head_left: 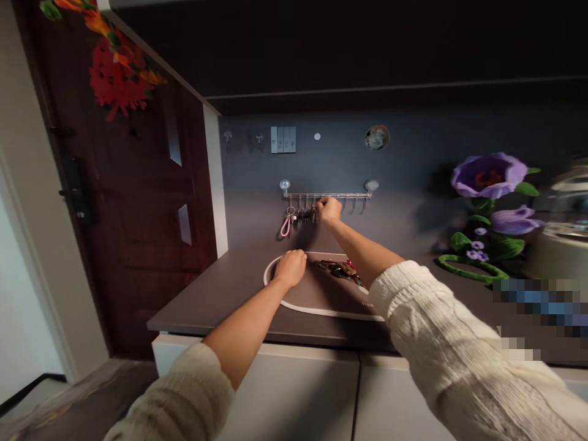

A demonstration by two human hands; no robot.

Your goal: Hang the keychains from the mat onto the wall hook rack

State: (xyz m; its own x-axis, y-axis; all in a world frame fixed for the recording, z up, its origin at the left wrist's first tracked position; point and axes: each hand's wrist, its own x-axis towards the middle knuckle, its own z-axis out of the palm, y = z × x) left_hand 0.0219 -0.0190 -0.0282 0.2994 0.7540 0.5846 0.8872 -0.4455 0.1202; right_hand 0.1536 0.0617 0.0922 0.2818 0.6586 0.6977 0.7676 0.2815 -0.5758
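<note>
At the clear hook rail (328,196) on the back wall, my right hand (329,210) is raised with its fingers pinched together. Small metal keys (315,212) hang right beside its fingertips; what it pinches is hidden. Further left on the same rail hang more keys (303,215) and a pink strap loop (285,227) on a ring. My left hand (290,268) rests curled at the left part of a brown mat with a pale rim (312,311); its fingertips are hidden. Between my arms a dark, shiny heap with red bits (340,269), too unclear to name, lies on the mat.
Purple flowers (489,176) with green leaves and a pale container with a clear top (560,251) stand at the right of the counter (215,300). An upper cabinet (321,49) overhangs it. A dark red door (151,214) is at the left.
</note>
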